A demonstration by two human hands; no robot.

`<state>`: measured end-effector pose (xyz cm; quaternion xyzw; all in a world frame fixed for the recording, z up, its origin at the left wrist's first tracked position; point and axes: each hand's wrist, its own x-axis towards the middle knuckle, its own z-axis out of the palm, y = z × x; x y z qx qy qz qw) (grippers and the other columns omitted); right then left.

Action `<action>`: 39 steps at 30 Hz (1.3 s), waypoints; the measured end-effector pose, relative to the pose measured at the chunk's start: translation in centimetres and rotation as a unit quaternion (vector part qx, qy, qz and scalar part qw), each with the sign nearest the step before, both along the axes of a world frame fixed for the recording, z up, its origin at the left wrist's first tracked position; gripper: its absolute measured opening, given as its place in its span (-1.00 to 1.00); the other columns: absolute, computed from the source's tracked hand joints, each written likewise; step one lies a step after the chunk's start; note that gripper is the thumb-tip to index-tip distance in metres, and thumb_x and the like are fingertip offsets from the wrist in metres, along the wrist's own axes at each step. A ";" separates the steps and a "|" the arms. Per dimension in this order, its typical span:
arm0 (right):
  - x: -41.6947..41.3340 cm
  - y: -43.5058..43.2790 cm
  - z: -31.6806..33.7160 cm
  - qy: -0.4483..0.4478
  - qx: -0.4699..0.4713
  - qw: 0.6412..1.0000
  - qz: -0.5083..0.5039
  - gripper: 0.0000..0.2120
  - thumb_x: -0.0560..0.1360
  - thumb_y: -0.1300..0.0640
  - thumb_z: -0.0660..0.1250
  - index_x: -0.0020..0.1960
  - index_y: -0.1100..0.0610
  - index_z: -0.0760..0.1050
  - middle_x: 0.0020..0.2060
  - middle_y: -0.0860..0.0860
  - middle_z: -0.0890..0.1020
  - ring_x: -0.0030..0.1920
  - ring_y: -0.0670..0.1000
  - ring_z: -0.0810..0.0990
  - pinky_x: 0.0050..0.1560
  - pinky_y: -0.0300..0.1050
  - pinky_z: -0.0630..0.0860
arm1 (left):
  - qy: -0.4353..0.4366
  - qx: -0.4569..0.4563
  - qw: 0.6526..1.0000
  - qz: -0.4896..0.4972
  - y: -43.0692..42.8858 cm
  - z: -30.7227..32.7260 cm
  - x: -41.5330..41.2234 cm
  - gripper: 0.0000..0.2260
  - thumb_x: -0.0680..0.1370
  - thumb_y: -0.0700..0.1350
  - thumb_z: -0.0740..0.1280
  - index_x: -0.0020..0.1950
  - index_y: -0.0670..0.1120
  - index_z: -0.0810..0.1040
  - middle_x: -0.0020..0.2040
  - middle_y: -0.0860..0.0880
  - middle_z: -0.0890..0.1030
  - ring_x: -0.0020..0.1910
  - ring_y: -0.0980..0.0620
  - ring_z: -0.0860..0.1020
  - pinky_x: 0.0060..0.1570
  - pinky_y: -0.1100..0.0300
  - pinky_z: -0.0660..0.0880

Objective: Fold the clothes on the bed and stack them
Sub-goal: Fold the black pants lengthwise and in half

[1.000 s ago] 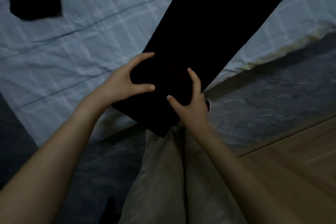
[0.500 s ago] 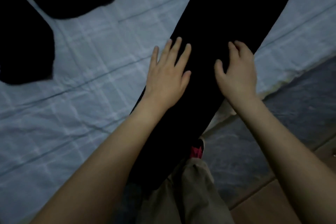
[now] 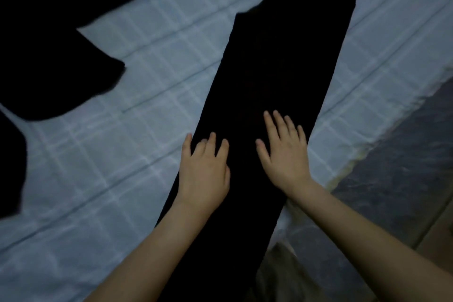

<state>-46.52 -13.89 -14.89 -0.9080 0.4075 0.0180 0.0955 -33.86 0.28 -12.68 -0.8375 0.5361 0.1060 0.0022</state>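
Note:
A long black garment [image 3: 274, 76] lies stretched diagonally across the bed, from the top of the view down over the bed's near edge. My left hand [image 3: 204, 169] lies on its left border with fingers slightly spread, the little finger over the sheet. My right hand [image 3: 284, 152] lies flat on the garment's right half, fingers straight. Neither hand grips the cloth. More black clothing [image 3: 49, 44] lies at the upper left of the bed; its shape is lost in the dark.
The bed carries a pale blue checked sheet [image 3: 127, 154]. Its dark grey side [image 3: 404, 154] drops to a wooden floor [image 3: 438, 235] at the right. Beige trouser legs [image 3: 282, 272] of the person show at the bottom.
Both hands went from curled on the garment's lower end to lying flat on it and slid up along it. The view shifted forward, showing more black clothing at the left.

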 end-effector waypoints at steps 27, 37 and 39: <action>5.7 -39.8 3.0 -0.215 -0.023 0.974 0.065 -0.54 0.61 0.05 0.23 0.50 0.11 0.36 0.48 0.10 0.37 0.46 0.15 0.33 0.44 0.10 0.23 | 0.191 -0.080 0.972 0.110 -36.8 -1.0 14.5 -0.52 0.61 0.24 0.07 0.53 0.33 0.06 0.55 -0.16 0.20 0.51 -0.10 0.20 0.46 0.00 0.18; 9.1 -50.4 3.7 -0.415 0.254 0.867 -0.106 -0.34 0.45 0.14 0.50 0.46 -0.02 0.31 0.10 -0.30 0.48 0.10 -0.27 0.55 0.00 -0.40 0.52 | 0.390 -0.207 0.890 0.112 -54.8 2.1 13.7 -0.40 0.55 0.12 0.35 0.51 0.30 0.16 0.31 -0.03 0.44 0.25 0.08 0.46 0.27 0.23 0.38; 9.0 -51.3 4.3 -0.485 0.202 0.844 -0.111 -0.42 0.36 0.21 0.51 0.32 -0.03 0.43 0.13 -0.31 0.52 0.11 -0.22 0.57 -0.08 -0.31 0.60 | 0.313 -0.280 0.900 0.115 -56.2 1.9 13.0 -0.48 0.56 0.11 0.32 0.49 0.28 0.24 0.25 -0.07 0.45 0.18 0.09 0.41 0.20 0.35 0.33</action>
